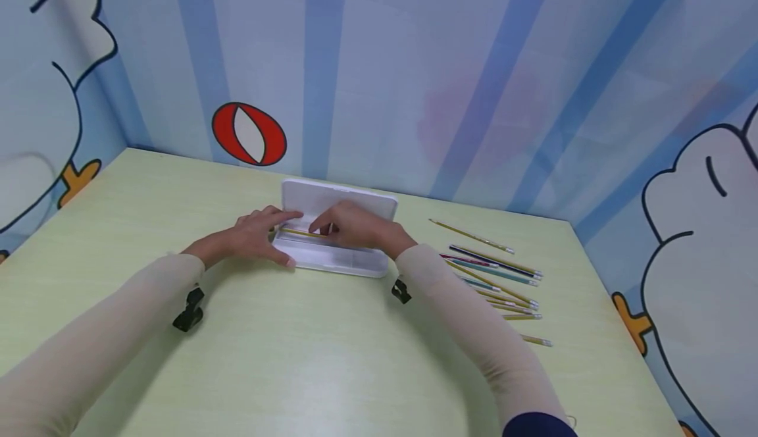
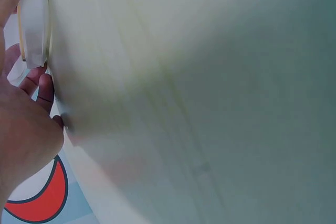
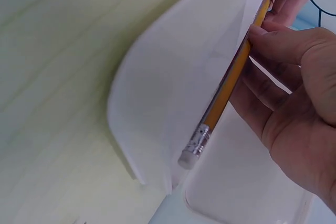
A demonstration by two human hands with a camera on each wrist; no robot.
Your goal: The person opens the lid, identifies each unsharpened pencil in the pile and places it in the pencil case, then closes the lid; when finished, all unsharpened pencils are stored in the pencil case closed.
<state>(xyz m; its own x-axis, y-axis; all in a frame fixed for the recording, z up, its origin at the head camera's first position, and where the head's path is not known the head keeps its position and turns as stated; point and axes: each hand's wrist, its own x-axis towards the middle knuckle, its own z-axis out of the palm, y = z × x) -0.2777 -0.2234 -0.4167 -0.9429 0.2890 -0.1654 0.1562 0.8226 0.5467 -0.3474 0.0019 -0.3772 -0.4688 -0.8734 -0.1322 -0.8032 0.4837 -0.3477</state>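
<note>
An open white pencil case (image 1: 340,263) lies on the table with its lid (image 1: 302,193) raised at the back. My right hand (image 1: 358,225) reaches over it and pinches a yellow pencil (image 3: 228,90) between thumb and fingers. The pencil runs lengthwise along the case, its white eraser end toward the case's right end in the right wrist view. At the left end, my left hand (image 1: 254,234) grips the case, thumb at the front corner and index finger extended toward the lid. Part of the case's inside is hidden behind my right hand.
Several loose pencils (image 1: 497,272), yellow, dark blue, teal and red, lie at the right, partly hidden by my right sleeve (image 1: 468,318). The pale table (image 1: 284,358) meets a blue striped backdrop (image 1: 379,81) at its far edge.
</note>
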